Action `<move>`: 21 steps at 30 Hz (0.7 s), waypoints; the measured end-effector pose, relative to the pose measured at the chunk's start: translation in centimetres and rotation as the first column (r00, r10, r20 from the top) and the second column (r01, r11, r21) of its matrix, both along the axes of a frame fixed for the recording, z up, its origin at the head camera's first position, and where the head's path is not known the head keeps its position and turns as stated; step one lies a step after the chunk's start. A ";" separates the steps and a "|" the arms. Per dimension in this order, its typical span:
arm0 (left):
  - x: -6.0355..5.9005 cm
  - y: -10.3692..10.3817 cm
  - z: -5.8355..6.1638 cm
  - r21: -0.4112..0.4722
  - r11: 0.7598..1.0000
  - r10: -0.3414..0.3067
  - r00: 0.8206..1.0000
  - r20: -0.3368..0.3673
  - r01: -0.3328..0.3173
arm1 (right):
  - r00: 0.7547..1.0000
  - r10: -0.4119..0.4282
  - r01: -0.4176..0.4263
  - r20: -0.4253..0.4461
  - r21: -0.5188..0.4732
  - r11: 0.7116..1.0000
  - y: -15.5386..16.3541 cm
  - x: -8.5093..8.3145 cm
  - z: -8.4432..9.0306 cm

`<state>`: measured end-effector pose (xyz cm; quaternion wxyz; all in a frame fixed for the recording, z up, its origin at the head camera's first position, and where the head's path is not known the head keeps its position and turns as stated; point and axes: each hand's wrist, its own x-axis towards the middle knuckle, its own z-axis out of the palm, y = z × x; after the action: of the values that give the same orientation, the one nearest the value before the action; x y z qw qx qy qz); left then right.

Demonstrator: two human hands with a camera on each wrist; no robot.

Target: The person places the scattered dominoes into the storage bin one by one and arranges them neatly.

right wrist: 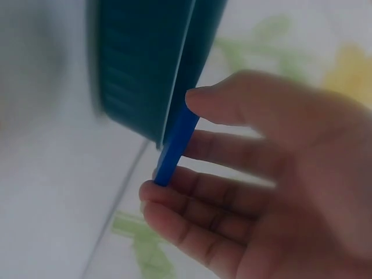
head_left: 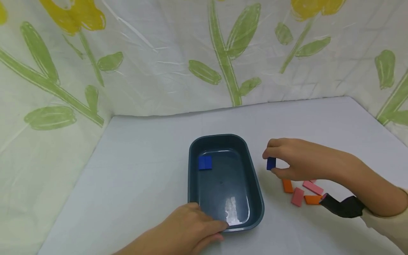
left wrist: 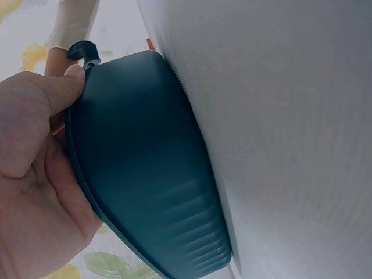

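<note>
Right hand fingers pinch blue block; left hand apparently grips tray rim.

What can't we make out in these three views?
- Left hand fingertips: head view, curled over the tray rim; how far they reach inside is hidden.
- Pink and orange blocks: head view, partly under the right hand, so the count is unsure.
- Blue block: right wrist view is blurred and shows it edge-on only.
- Tray's inside: left wrist view shows only its outer wall.
</note>
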<state>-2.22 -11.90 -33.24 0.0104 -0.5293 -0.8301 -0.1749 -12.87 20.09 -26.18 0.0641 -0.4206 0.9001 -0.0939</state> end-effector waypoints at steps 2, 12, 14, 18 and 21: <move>0.0 0.0 0.1 -0.017 1.000 0.005 1.000 0.024 -0.004 | 1.000 0.016 -0.016 -0.009 0.000 1.000 -0.4 -0.1 0.1; -0.1 0.1 0.1 -0.039 0.999 0.010 0.998 0.070 -0.007 | 0.996 0.087 -0.087 -0.002 0.011 0.996 -2.3 -1.1 0.7; -0.1 0.1 0.1 -0.037 0.999 0.010 0.998 0.062 -0.007 | 0.995 0.096 -0.096 -0.003 0.020 0.995 -2.7 -1.3 0.9; -0.1 0.1 0.1 -0.035 0.999 0.008 0.998 0.056 -0.006 | 0.993 0.114 -0.114 -0.011 0.032 0.993 -3.5 -1.8 1.1; -0.1 0.1 0.1 -0.028 1.000 0.003 0.999 0.050 -0.001 | 0.991 0.132 -0.131 -0.011 0.037 0.991 -4.0 -2.3 1.2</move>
<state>-2.36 -11.83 -33.19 -0.0178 -0.5240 -0.8331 -0.1763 -15.13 16.14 -25.03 0.0718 -0.4785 0.8723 -0.0706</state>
